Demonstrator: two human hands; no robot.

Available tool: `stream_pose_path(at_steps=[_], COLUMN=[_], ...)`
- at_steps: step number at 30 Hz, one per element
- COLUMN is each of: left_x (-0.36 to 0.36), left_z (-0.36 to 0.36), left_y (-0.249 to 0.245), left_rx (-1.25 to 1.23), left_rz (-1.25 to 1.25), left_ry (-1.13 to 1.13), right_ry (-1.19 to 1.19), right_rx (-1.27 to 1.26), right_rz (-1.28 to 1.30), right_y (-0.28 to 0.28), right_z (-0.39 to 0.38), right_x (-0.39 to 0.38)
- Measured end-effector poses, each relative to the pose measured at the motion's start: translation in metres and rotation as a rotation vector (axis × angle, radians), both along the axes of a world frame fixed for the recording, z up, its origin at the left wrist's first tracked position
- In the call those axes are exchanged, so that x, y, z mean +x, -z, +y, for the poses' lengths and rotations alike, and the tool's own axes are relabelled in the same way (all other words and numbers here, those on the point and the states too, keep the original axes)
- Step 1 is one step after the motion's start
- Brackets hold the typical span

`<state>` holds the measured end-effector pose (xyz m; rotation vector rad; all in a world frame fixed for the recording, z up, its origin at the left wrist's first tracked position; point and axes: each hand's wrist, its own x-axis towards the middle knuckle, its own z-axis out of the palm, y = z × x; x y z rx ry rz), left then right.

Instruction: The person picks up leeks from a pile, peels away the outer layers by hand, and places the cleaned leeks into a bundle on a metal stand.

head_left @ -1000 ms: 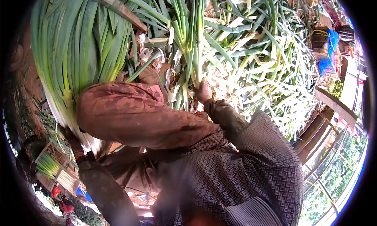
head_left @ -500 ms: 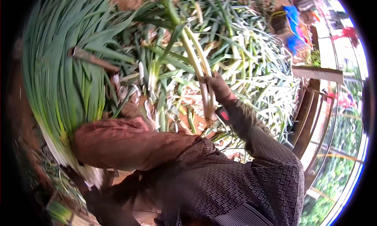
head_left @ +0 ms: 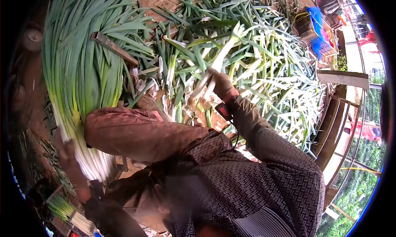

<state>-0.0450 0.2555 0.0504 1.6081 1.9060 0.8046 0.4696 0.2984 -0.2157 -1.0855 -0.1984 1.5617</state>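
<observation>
My right hand (head_left: 222,83), in a brownish glove, is closed around a couple of leeks (head_left: 223,55). Their pale root ends point down and left, and their green tops point up and right. Below the wrist sits a small black and red device (head_left: 223,112). At the left, a large bunch of leeks (head_left: 82,76) lies with green leaves upward and white stems downward. My left hand (head_left: 66,152) is blurred along the left side of those stems; its fingers cannot be made out, nor whether it touches them.
Loose leek leaves and stalks (head_left: 272,72) cover the ground ahead. A metal bar (head_left: 114,50) sticks up beside the bunch. My bent knee (head_left: 107,132) lies between the bunch and my torso. A crate with blue cloth (head_left: 316,31) stands at upper right, near a wooden frame (head_left: 334,125).
The leeks in my right hand have swung, their tops moving rightward and their roots leftward. My left hand shows more plainly beside the bunch's stems. The whole view has shifted slightly.
</observation>
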Motion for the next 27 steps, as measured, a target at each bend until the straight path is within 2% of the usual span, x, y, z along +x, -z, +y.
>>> stream_pose_path(at_steps=[2, 3, 4, 5, 7, 8, 9, 11, 13, 14, 17, 21, 22, 25, 27], left_x=[0.083, 0.134, 0.162, 0.187, 0.238, 0.258, 0.273, 0.291, 0.301, 0.298, 0.287, 0.279, 0.279, 0.272, 0.27], left_z=[0.005, 0.003, 0.002, 0.008, 0.02, 0.024, 0.025, 0.022, 0.015, 0.016, 0.022, 0.006, 0.002, -0.005, -0.005], left_y=[-0.001, -0.007, 0.012, 0.034, 0.077, 0.083, 0.123, 0.155, 0.167, 0.192, 0.141, 0.13, 0.127, 0.149, 0.158], left_rx=[-0.138, -0.233, -0.282, -0.343, -0.456, -0.567, -0.661, -0.751, -0.649, -0.533, -0.707, -0.474, -0.54, -0.45, -0.559], left_rz=[-0.272, -0.291, -0.37, -0.328, -0.24, -0.315, -0.433, -0.735, -0.804, -0.658, -1.039, -0.665, -0.624, -0.547, -0.669], left_ry=[0.254, 0.31, 0.437, 0.506, 0.654, 0.606, 0.566, 0.515, 0.377, 0.387, 0.158, 0.275, 0.296, 0.439, 0.4], right_ry=[-0.046, -0.07, -0.106, -0.169, -0.139, -0.119, -0.128, -0.084, -0.156, -0.144, -0.057, 0.055, 0.016, -0.092, -0.201], right_rx=[-0.027, -0.024, 0.028, -0.023, 0.011, 0.015, 0.008, -0.031, -0.102, -0.116, -0.094, 0.064, 0.036, 0.003, -0.064], right_rz=[-0.187, -0.28, -0.379, -0.39, -0.378, -0.352, -0.337, -0.349, -0.376, -0.409, -0.434, -0.496, -0.511, -0.624, -0.575], right_y=[-0.037, -0.055, -0.064, -0.079, -0.097, -0.101, -0.097, -0.087, -0.076, -0.063, -0.06, -0.095, -0.092, -0.071, -0.057], right_z=[-0.008, -0.011, -0.013, -0.015, -0.021, -0.022, -0.022, -0.017, -0.014, -0.013, -0.017, -0.019, -0.018, -0.016, -0.012], right_x=[-0.014, -0.022, -0.026, -0.031, -0.049, -0.056, -0.059, -0.063, -0.052, -0.046, -0.043, -0.073, -0.076, -0.086, -0.087])
